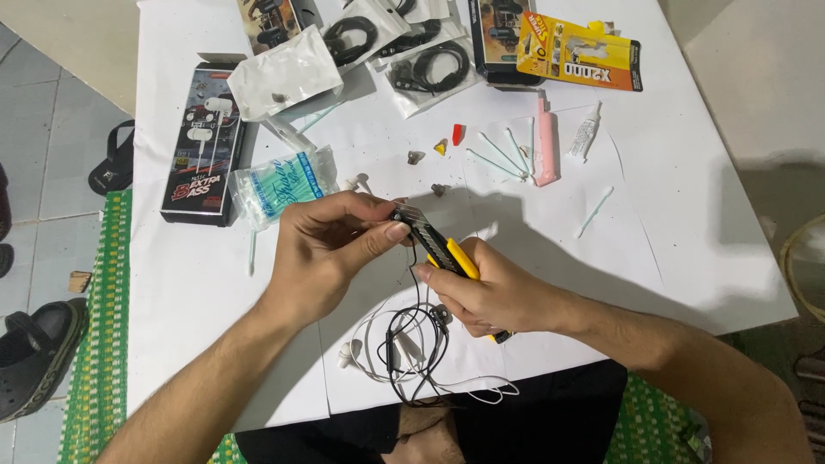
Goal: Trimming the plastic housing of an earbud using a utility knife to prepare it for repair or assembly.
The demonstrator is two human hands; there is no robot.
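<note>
Two hands, right hand (494, 296) gripping yellow utility knife (438, 245), left hand (331, 245) pinching its blade tip

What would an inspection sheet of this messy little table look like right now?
Surface: white table, mostly covered.
Job's things: yellow utility knife, blade extended toward a thin black wire at the left fingertips.
Clutter: earphone box, cotton swab pack, bagged black cables, yellow glue package, pink lighter, small glue tube, loose swabs, small ear tips.
Hands: left hand pinches the wire; right hand grips the knife.
Cables: tangled black and white earphones at the near edge.
Surroundings: tiled floor, green mat, sandals.
</note>
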